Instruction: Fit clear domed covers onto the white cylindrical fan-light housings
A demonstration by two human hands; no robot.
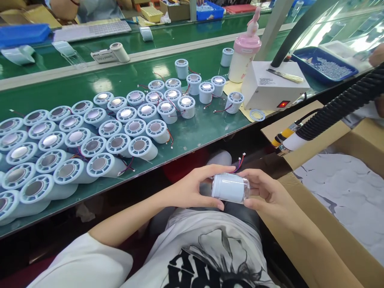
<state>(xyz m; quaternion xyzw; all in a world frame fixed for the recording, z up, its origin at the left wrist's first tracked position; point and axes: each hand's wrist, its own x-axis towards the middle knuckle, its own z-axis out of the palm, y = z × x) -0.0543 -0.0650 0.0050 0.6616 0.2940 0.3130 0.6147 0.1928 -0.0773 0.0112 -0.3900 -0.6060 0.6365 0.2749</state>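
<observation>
Over my lap I hold a pale blue cylindrical unit (229, 187) lying sideways, with clear plastic film at its right end. My left hand (199, 186) is closed around its left end, thumb below and fingers above. The fingers of my right hand (267, 192) close on the filmed right end. Thin red and dark wires with a small white connector (244, 154) rise behind the unit. Similar pale blue cylinders (143, 147) with round metallic tops and wires stand in rows on the green bench (186, 134), left and ahead of my hands.
A white box with a lit red switch (276, 86) stands on the bench beside a pink-lidded bottle (244, 56). A black corrugated hose (339, 108) crosses at right above an open carton (354, 244) of white round-topped items. A blue tray (327, 64) holds small parts.
</observation>
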